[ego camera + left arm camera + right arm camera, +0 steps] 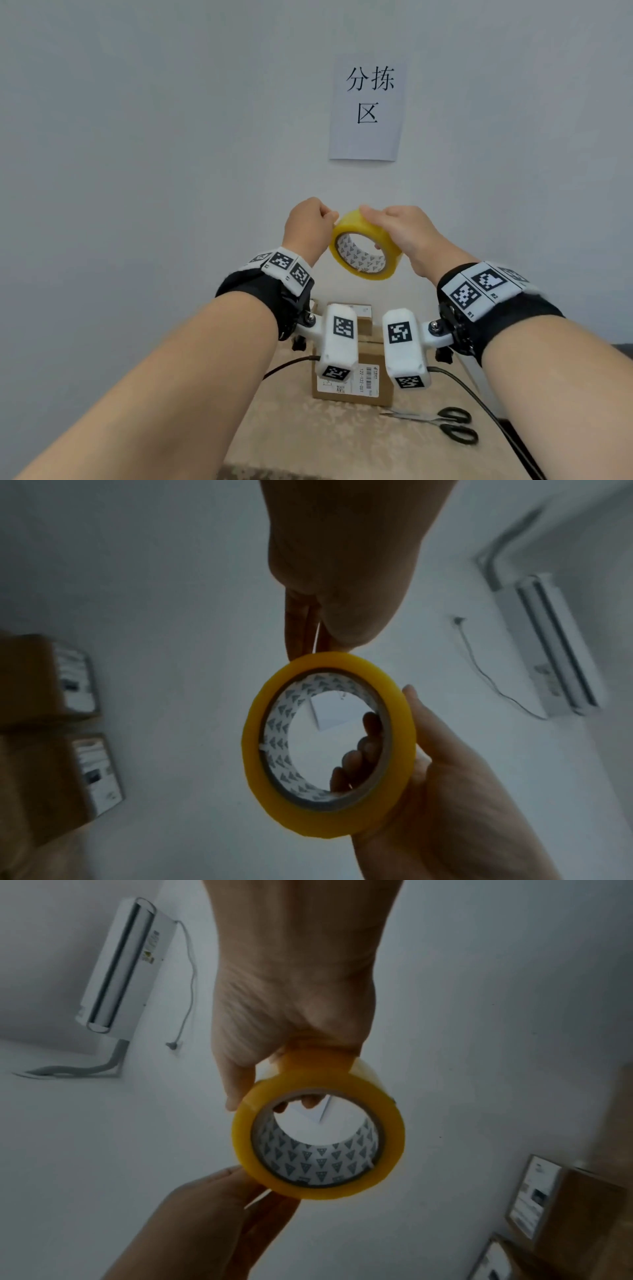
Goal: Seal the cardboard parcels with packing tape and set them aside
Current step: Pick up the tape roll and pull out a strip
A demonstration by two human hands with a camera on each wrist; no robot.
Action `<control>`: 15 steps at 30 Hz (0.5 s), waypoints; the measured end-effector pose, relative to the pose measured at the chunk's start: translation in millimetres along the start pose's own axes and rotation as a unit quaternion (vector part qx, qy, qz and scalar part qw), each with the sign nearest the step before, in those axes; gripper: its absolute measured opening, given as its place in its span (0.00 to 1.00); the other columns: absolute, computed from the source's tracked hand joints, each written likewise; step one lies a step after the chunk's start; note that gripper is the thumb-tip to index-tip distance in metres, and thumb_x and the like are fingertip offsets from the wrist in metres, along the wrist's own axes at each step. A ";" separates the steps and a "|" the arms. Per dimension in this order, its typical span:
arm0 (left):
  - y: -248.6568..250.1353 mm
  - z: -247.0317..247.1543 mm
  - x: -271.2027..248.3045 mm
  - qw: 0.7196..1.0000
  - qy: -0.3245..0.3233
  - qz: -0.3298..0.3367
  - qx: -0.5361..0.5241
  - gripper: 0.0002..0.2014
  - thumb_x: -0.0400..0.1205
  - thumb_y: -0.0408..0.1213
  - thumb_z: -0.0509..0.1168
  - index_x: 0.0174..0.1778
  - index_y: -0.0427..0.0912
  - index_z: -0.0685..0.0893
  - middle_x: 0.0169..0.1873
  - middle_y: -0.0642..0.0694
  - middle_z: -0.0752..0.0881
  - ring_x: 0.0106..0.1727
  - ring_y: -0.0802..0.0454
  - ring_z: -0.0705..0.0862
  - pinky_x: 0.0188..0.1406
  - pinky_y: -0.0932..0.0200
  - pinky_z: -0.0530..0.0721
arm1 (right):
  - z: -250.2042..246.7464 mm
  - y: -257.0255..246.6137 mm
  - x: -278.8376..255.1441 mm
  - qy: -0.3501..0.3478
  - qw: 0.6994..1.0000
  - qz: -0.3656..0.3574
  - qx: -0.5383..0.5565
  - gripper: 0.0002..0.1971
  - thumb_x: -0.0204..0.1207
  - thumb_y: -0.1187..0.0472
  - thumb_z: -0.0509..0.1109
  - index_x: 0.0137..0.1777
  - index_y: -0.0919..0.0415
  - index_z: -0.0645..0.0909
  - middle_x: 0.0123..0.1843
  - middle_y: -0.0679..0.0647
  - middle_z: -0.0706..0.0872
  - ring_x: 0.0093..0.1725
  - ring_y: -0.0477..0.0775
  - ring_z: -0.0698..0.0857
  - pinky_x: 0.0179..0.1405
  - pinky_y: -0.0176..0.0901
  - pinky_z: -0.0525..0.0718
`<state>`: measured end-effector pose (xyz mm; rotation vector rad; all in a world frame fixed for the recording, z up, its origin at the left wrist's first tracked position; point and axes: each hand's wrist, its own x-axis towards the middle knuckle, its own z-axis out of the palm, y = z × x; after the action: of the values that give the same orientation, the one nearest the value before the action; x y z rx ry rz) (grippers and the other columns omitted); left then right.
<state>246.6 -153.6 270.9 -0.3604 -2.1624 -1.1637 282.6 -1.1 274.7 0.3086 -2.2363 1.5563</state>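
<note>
Tape roll (365, 244) held up in the air before the wall, above the boxes (349, 375) on the table (308, 435). Right hand (400, 236) wrapped round the roll, fingers (356, 761) through its core. Left hand (308, 228) pinched at the roll's left edge. Scissors (445, 425) lay right of the near box.

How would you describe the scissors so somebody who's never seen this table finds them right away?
Start at the paper sign on the wall, then drop down past the raised hands to the patterned table. Right of the nearest cardboard box lie the scissors, flat on the cloth; their black loop handles and thin metal blades set them apart.
</note>
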 end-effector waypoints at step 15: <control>-159.8 85.0 -43.7 0.953 -0.098 -0.281 -0.050 0.13 0.85 0.34 0.59 0.35 0.35 0.78 0.24 0.44 0.79 0.24 0.51 0.79 0.31 0.54 0.86 | 47.3 132.5 47.1 -0.112 0.943 0.070 -0.306 0.26 0.77 0.45 0.67 0.25 0.60 0.65 0.25 0.51 0.68 0.27 0.51 0.69 0.27 0.43 0.64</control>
<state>162.3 -172.2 105.9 0.1210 -2.4707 -1.6045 178.6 4.1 169.1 0.1455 -2.8322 0.8346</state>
